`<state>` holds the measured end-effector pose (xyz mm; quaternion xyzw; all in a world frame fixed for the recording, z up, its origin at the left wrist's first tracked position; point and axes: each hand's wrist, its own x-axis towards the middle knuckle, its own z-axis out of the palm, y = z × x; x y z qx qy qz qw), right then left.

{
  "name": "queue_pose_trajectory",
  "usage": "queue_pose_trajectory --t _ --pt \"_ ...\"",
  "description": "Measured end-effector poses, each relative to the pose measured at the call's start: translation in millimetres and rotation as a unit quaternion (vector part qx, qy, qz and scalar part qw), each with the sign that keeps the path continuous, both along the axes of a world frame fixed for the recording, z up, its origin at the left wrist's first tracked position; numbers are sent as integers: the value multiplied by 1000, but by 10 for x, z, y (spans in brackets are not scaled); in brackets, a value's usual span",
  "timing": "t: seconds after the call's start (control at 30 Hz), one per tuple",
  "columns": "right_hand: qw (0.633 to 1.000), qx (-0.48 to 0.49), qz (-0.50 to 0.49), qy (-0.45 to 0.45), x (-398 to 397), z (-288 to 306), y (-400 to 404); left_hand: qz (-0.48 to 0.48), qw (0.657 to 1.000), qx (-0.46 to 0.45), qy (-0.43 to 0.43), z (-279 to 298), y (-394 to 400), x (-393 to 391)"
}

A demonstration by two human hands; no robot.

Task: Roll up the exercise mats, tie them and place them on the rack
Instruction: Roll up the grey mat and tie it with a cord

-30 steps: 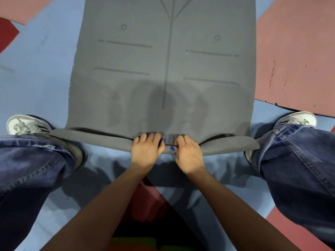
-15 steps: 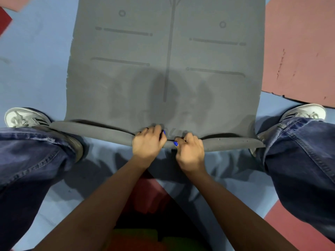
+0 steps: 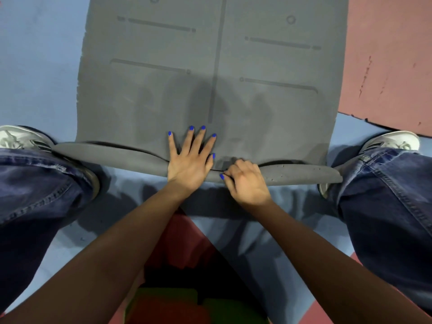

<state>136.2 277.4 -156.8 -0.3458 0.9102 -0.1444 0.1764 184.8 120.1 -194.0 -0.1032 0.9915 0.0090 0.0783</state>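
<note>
Head view: grey mat (image 3: pixel 210 66) spread flat on the blue floor (image 3: pixel 39 66), near edge folded over into a first low roll between two sneakers. Left hand (image 3: pixel 189 160) released, fingers straight and spread, palm pressing the fold at the middle. Right hand (image 3: pixel 247 181) just beside it, fingers curled, grasping the rolled edge. Pink floor tile (image 3: pixel 388 54) at the mat's right side. Jeans (image 3: pixel 35 188) at both sides.

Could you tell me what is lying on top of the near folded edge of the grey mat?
On the grey mat's folded edge, the left hand lies flat with fingers spread, and the right hand grips the fold. The floor beneath the mat is covered.
</note>
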Motion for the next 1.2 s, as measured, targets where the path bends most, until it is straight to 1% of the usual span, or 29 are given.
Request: queue_pose_trajectory --t 0.07,0.13,0.2,0.27,0.4,0.43,0.5,0.57,0.63,0.67,0.77,0.8,0.83,0.87,0.93,1.03,1.1,1.2 --pt "999 10 33 1 -12 5 73 6 996 54 -69 83 -54 -66" --pt "999 3 26 -26 -31 12 64 20 984 112 -137 156 -101 -124" --pt "997 17 19 -78 -77 40 4 15 975 122 -184 219 -116 -157" --pt "993 44 11 -108 -137 86 -42 7 972 122 -202 252 -124 -179" --pt "993 63 34 -93 -202 157 -18 4 967 128 -221 258 -124 -187" --pt "992 81 40 -83 -198 192 -27 2 965 132 -228 272 -128 -196" --pt "990 127 13 -63 -214 232 -54 4 958 152 -243 278 -146 -219" --pt "986 167 -10 -22 -227 258 -98 8 952 174 -253 279 -175 -235" --pt "982 185 3 38 -225 270 -155 3 951 176 -255 289 -194 -234" --pt "980 197 12 35 -219 272 -168 -1 951 173 -257 292 -198 -228" --pt "980 198 24 -2 -231 278 -168 3 952 177 -251 283 -184 -219" --pt "980 195 36 13 -226 300 -153 6 951 179 -251 291 -183 -221" --pt "983 173 37 52 -212 304 -129 9 952 180 -248 287 -183 -221" --pt "983 164 28 81 -189 286 -86 13 953 180 -243 281 -183 -219" --pt "982 149 -21 111 -124 234 48 16 954 181 -241 279 -171 -221" --pt "975 152 -112 117 -17 217 215 18 953 182 -240 271 -168 -223" --pt "975 147 -141 92 -8 194 243 16 954 178 -240 275 -175 -221" --pt "979 112 -163 53 -12 91 298 17 952 183 -245 288 -175 -229"
